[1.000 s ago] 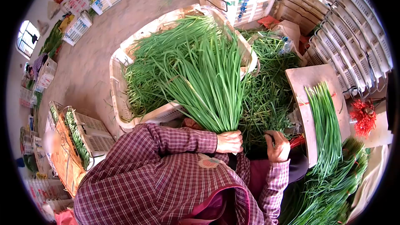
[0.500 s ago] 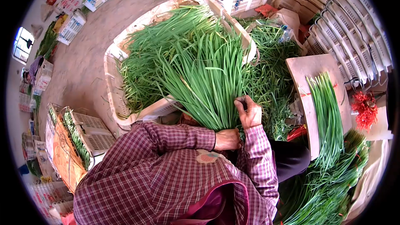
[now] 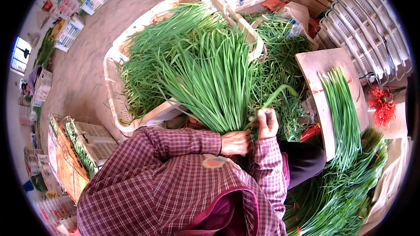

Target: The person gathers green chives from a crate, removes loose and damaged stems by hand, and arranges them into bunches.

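Note:
My left hand (image 3: 236, 142) is wrapped round the lower ends of a large bunch of green chives (image 3: 214, 87), whose leaves fan up and away from me. Just right of those stems, my right hand (image 3: 267, 124) pinches a loose chive leaf (image 3: 280, 91) that curves up to the right. The bunch leans over the near rim of a white plastic crate (image 3: 113, 89), where more loose chives (image 3: 153, 57) lie. Where the bunch's stem ends sit inside my left fist is hidden.
Loose leaves (image 3: 280, 57) heap right of the crate. A tilted board (image 3: 313, 72) carries a neat chive bundle (image 3: 343, 109), with red ties (image 3: 383, 107) beside it. Tied bundles (image 3: 332, 201) pile below. Stacked crates (image 3: 363, 30) stand at far right; another filled crate (image 3: 94, 137) is on the left.
My right hand, earlier pinched at the bunch's right edge, now sits slightly lower and holds a loose leaf apart from the bunch. The left hand keeps its grip. The view has shifted slightly.

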Motion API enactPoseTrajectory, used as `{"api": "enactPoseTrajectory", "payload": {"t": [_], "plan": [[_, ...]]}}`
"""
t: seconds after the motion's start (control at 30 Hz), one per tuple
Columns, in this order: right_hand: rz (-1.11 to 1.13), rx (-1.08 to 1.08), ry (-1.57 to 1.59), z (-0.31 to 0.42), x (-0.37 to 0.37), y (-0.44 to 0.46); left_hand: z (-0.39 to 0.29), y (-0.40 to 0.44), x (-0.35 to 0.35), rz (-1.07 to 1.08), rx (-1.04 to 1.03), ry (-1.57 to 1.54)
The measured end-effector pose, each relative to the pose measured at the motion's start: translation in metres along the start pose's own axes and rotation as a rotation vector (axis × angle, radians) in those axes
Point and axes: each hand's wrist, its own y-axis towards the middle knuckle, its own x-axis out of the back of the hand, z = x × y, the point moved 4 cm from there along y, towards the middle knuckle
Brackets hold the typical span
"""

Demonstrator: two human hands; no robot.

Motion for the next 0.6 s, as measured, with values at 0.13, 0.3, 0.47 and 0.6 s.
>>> {"api": "enactPoseTrajectory", "payload": {"t": [0.13, 0.3, 0.47, 0.6], "plan": [[-0.249, 0.006, 0.274, -0.003, 0.038, -0.009, 0.001, 0.004, 0.020, -0.177, -0.047, 0.007], [-0.351, 0.031, 0.496, -0.007, 0.054, -0.006, 0.007, 0.012, 0.042, -0.223, -0.039, -0.056], [-0.389, 0.098, 0.568, 0.002, 0.056, -0.007, 0.010, 0.016, 0.052, -0.380, -0.018, -0.109], [-0.198, 0.181, 0.631, 0.016, 0.106, 0.007, 0.012, 0.009, 0.061, -0.379, -0.001, -0.089]]}}
